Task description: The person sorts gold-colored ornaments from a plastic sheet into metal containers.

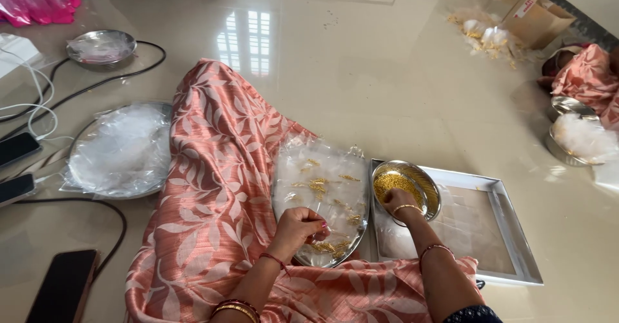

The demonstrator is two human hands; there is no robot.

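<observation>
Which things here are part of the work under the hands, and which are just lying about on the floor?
In use:
- right hand in the steel bowl of small golden pieces
- left hand at the steel plate of plastic packets
- flat tray under the bowl

Lying about:
- phones
- cables
- plate of empty packets
- cardboard box

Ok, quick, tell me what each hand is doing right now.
Left hand: fingers pinched together over the plate of small gold pieces; what it holds cannot be told.
Right hand: fingers dipped into the bowl of gold beads.
</observation>
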